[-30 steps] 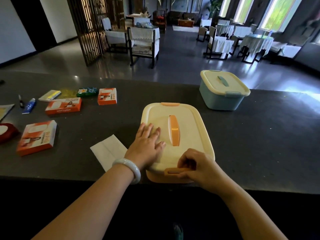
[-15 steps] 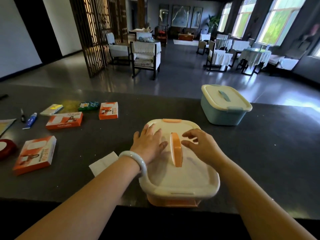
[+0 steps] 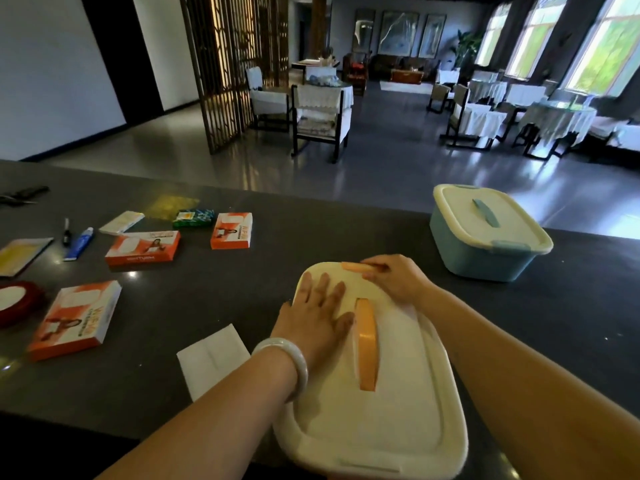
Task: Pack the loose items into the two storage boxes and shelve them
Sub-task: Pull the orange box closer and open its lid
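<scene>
From the head camera, two storage boxes sit on the dark counter: the orange box with its cream lid closed at the near edge, and the blue box, also lidded, well apart at the far right. Three orange cartons lie to the left: the near carton, the middle carton and the far carton. One green packet, one blue tube, one black pen, one white paper and one red tape roll also lie loose.

The left hand presses flat, fingers spread, on the orange box's lid beside its orange handle. The right hand pinches the far orange latch with curled fingers. Both forearms cross the lid's near part.

Beyond the counter, a grey polished floor holds draped tables and chairs, a wooden lattice screen and bright windows.
</scene>
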The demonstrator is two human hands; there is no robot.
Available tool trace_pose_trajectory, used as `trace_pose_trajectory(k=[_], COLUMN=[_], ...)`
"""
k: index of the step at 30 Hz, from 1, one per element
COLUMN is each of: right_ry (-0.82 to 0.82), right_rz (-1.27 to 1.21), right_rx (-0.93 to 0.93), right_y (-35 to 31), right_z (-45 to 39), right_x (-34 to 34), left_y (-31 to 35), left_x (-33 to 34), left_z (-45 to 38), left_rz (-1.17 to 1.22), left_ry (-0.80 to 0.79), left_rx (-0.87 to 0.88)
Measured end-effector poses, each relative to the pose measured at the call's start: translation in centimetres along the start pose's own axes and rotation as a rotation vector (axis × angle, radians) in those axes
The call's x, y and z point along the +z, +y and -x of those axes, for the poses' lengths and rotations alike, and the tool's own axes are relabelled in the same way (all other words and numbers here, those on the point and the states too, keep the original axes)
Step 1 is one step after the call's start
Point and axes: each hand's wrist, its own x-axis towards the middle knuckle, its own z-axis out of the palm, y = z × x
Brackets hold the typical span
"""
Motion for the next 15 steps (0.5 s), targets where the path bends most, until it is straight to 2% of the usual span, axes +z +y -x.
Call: trace_pose_trajectory(k=[4, 8, 15], right_ry=[0.099, 0.086, 0.073], right_rz=[-0.053, -0.097, 0.020], right_rx=[-0.006, -0.007, 0.011], right_y=[0.6, 1.0, 1.0], right_z=[0.0, -0.4, -1.2], right_x=[0.8, 0.8, 0.1], left_y=[0.1, 0.2, 0.2], left_x=[0.2, 0.1, 0.2], left_z=[-0.1, 0.0, -0.3], left_rz=[-0.011, -0.020, -0.014], left_ry=[0.025, 0.014, 0.010], left_rx=[-0.023, -0.025, -0.027])
